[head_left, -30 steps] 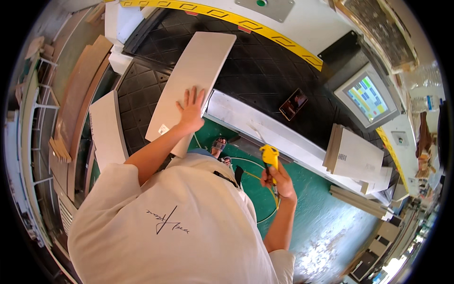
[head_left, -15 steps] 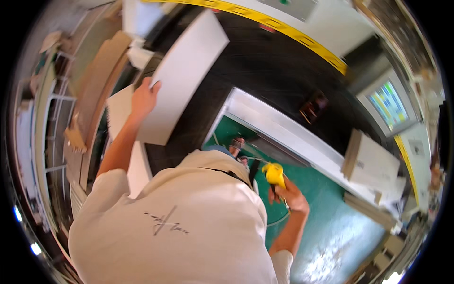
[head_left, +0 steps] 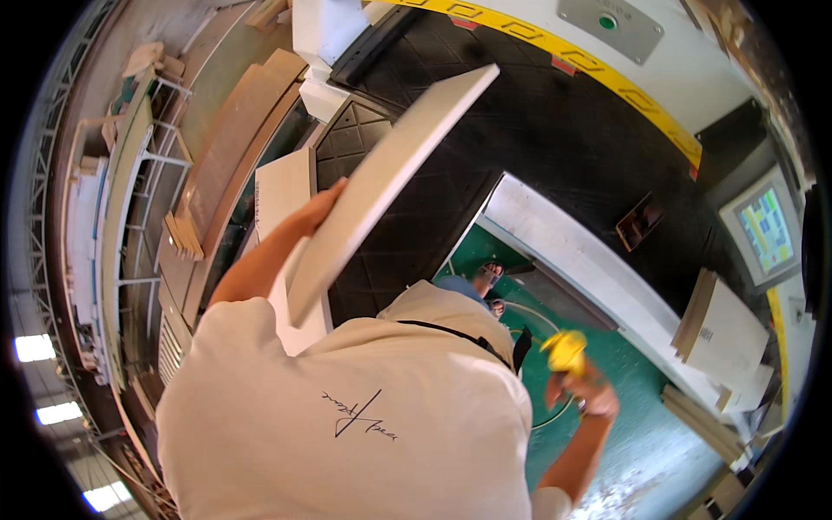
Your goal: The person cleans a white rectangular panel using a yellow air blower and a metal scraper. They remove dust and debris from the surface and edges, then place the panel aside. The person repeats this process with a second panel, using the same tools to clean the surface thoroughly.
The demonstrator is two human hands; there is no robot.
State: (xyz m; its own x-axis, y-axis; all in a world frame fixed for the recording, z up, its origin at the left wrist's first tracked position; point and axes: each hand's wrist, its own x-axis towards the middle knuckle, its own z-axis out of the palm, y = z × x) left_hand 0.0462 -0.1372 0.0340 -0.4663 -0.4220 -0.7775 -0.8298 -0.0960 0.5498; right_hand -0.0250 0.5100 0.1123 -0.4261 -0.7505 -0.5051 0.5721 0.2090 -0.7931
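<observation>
My left hand (head_left: 322, 208) is closed on a flat white panel (head_left: 390, 186) on its left side, with the fingers partly behind it. The panel is raised at a steep slant, its long edge facing me. On the right, my right hand (head_left: 596, 397) grips a yellow hand-held tool (head_left: 565, 353) low beside my body; blur hides its exact kind. A thin pale hose (head_left: 539, 319) loops close to that tool over the green floor.
A dark machine bed (head_left: 520, 130) lies ahead behind a white frame (head_left: 598, 260), bordered by a yellow strip (head_left: 555, 42). Boards stand stacked at the left (head_left: 230, 147) and right (head_left: 724, 334). A screen (head_left: 764, 230) is at far right. Another white board (head_left: 282, 191) sits behind my left arm.
The white panel has turned from showing its broad face to nearly edge-on, still in my left hand. My right hand still holds the yellow tool. The whole view has shifted.
</observation>
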